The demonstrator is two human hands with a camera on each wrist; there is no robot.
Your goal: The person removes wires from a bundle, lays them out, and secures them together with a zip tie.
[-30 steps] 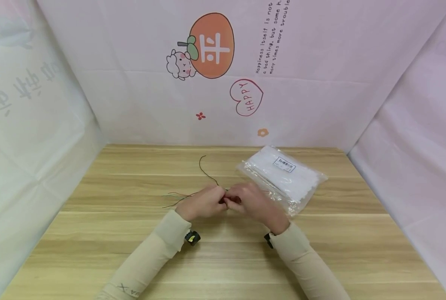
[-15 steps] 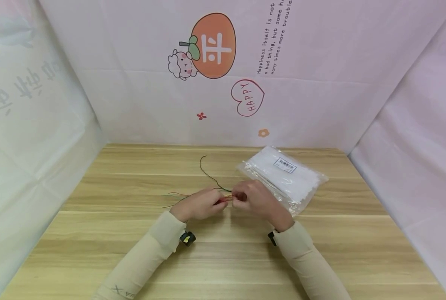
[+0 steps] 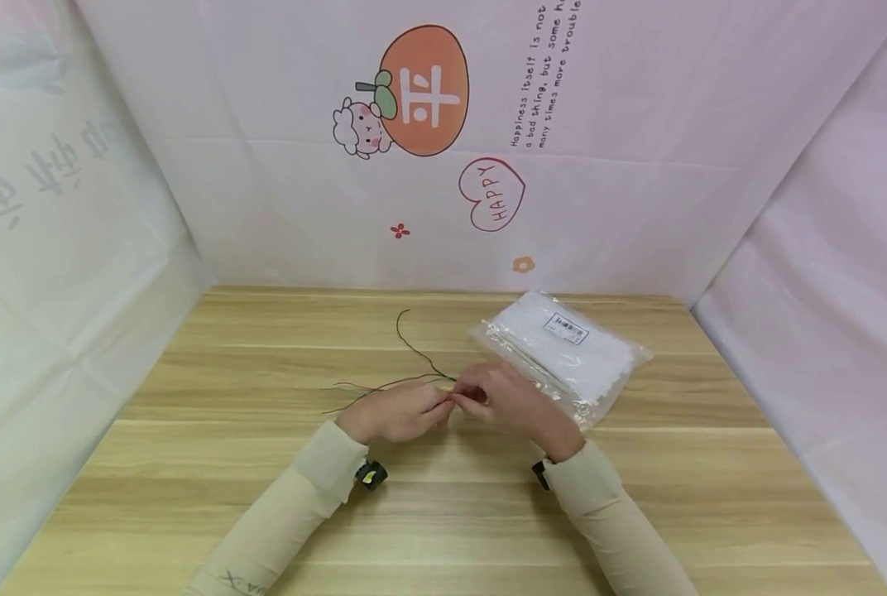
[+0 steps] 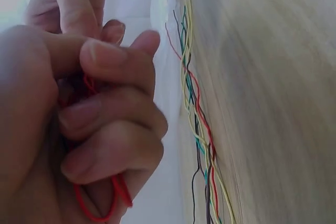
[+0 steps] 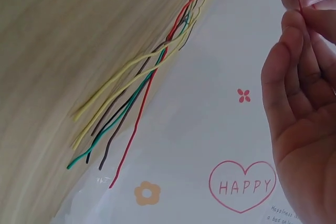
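Observation:
My left hand (image 3: 399, 410) is curled round a red wire (image 4: 122, 190), which loops out below the fingers in the left wrist view. Just to its right, the thumb and fingertips of my right hand (image 3: 505, 399) pinch the red strand; the right wrist view shows it running up between both hands. The hands almost touch at the fingertips. Behind them on the table lies a loose bundle of thin wires (image 5: 157, 56) in yellow, green, red, black and brown. One dark wire (image 3: 416, 348) curves away towards the back. Fingers hide the exact pinch spot.
A clear plastic bag (image 3: 600, 356) with white contents and a barcode label lies on the wooden table (image 3: 443, 513), behind and right of the right hand. Printed white cloth (image 3: 280, 215) stands round the back and sides.
Half a second ago the hands were drawn slightly apart with strands showing between them. Now the fingertips are closer again. Compared with a second ago, the left hand sits a little further left.

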